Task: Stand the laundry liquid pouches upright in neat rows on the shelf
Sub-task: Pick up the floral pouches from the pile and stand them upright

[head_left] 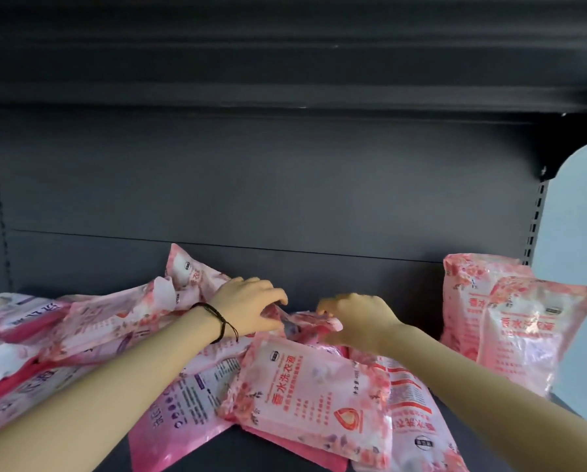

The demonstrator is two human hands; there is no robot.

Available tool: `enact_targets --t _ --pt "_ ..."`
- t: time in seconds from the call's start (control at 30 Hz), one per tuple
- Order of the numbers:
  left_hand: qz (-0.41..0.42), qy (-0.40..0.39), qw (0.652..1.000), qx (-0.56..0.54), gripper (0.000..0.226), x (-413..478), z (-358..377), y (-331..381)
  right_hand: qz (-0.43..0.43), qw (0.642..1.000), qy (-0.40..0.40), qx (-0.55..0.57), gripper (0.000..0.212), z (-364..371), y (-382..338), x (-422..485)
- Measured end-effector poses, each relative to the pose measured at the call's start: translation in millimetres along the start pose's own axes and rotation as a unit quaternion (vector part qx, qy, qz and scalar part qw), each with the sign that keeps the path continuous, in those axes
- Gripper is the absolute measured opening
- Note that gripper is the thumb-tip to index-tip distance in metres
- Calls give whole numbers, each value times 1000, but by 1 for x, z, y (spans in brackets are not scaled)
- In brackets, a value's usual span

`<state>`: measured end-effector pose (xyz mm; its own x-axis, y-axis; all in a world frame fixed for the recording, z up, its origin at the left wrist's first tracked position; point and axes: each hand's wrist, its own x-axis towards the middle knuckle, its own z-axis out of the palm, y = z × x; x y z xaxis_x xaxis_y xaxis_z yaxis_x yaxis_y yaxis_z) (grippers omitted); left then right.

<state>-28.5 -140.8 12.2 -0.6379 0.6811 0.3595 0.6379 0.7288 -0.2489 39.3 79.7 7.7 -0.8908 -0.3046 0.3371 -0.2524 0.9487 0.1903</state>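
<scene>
We see pink pouches (305, 396) heaped flat, on the left and middle of the shelf (217, 458), two upright pouches (520, 338) at its right end

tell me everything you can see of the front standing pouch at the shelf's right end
The front standing pouch is glossy pink plastic film with a flower print, red characters and a small dark label near its top. It stands upright, slightly tilted, on the dark shelf, overlapping a second pouch behind it. No hand touches it.

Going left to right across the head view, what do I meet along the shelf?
First the heap of flat pouches → left hand → gripped pouch → right hand → two upright pouches.
</scene>
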Motion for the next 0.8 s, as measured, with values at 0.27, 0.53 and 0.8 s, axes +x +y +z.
enact_targets --t 0.27,0.53,0.8 --pt "-95 25 923 -372 83 49 22 -15 168 916 165 325 40 9 52 45" --pt "-225 79 763 -600 50 108 50 14 241 724 209 611 15 45 94 59" --pt "-205 -4 772 -602 26 129 69 39 335 654 205 646 20 83 90 40"
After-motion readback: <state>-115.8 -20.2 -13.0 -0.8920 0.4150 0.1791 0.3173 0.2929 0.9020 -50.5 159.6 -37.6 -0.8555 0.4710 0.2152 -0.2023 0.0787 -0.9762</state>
